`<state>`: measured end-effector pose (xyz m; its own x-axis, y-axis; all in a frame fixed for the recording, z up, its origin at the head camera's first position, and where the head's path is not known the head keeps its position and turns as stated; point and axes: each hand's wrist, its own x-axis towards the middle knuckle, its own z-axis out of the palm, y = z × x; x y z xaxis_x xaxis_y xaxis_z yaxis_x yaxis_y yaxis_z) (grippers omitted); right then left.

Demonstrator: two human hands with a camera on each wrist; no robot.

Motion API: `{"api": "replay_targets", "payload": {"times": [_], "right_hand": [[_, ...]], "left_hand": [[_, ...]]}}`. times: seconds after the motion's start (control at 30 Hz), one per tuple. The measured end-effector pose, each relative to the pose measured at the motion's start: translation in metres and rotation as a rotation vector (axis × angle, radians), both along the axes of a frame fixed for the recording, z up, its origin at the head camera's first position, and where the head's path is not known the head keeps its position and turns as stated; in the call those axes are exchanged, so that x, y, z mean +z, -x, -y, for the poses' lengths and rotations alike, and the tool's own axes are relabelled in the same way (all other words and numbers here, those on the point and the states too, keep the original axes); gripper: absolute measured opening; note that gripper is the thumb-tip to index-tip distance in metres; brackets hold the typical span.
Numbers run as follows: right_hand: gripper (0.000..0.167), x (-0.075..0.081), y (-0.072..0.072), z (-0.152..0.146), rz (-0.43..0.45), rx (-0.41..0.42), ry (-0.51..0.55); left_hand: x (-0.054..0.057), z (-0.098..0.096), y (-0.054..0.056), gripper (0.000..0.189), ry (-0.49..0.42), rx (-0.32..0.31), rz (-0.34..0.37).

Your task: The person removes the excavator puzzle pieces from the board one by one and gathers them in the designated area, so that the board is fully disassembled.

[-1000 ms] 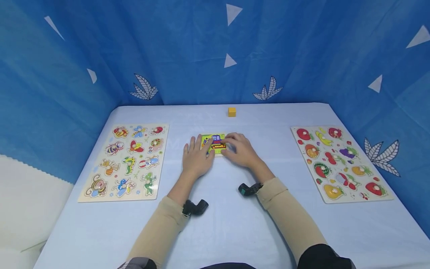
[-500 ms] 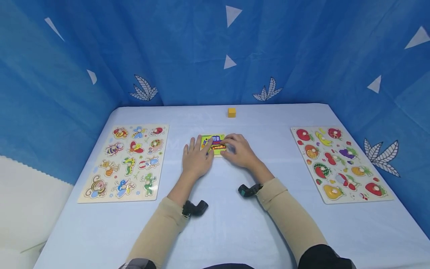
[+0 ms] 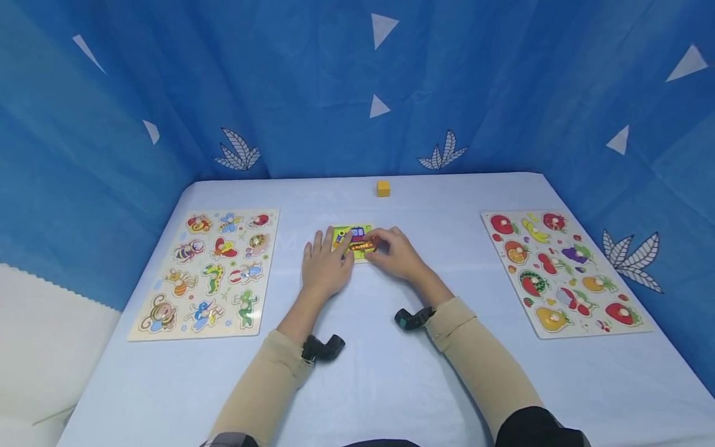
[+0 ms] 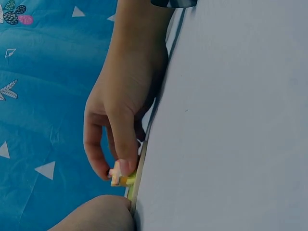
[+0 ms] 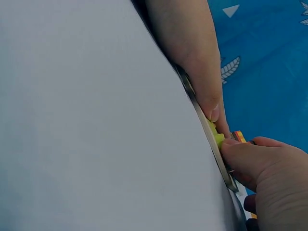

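Note:
In the head view a small jigsaw puzzle (image 3: pixel 365 231) with a bright yellow-green vehicle picture lies at mid-table. My left hand (image 3: pixel 326 266) rests over its left side, fingers straight and spread, thumb and index reaching onto the picture. From the right, my right hand (image 3: pixel 398 254) pinches a puzzle piece (image 3: pixel 363 246) showing part of the vehicle. The left wrist view shows this puzzle piece (image 4: pixel 115 174) raised and tilted between thumb and fingers, just above the board's thin edge (image 4: pixel 139 174). Parts of the puzzle are hidden under both hands.
A board of insect pieces (image 3: pixel 215 273) lies on the left of the white-covered table (image 3: pixel 380 372). On the right is a board of fruit pieces (image 3: pixel 564 273). A small yellow cube (image 3: pixel 383 189) stands near the back edge, before a blue curtain (image 3: pixel 313 93).
My right hand's pinched puzzle piece has tilted and shifted slightly at the picture's lower right. My left hand has kept its place. The head view has shifted a little.

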<state>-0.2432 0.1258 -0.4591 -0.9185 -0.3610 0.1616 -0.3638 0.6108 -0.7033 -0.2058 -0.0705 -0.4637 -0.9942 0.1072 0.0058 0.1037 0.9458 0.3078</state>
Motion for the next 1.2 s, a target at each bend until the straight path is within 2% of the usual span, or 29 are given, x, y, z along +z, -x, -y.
{"api": "replay_targets", "payload": {"times": [0.23,0.43,0.77,1.2], "right_hand": [[0.027,0.005,-0.002,-0.006,0.054,-0.044,0.106],[0.028,0.011,-0.003,-0.026,0.095,-0.070,0.117],[0.029,0.020,-0.006,-0.085,0.130,-0.145,0.043],[0.029,0.034,-0.013,-0.149,0.243,-0.206,-0.109]], "left_hand": [[-0.002,-0.001,-0.002,0.056,0.008,0.009,0.004],[-0.001,-0.001,-0.002,0.056,0.002,0.014,0.005],[0.002,-0.001,-0.003,0.056,-0.015,0.015,-0.005],[0.000,-0.001,-0.003,0.056,-0.019,0.013,-0.020]]}}
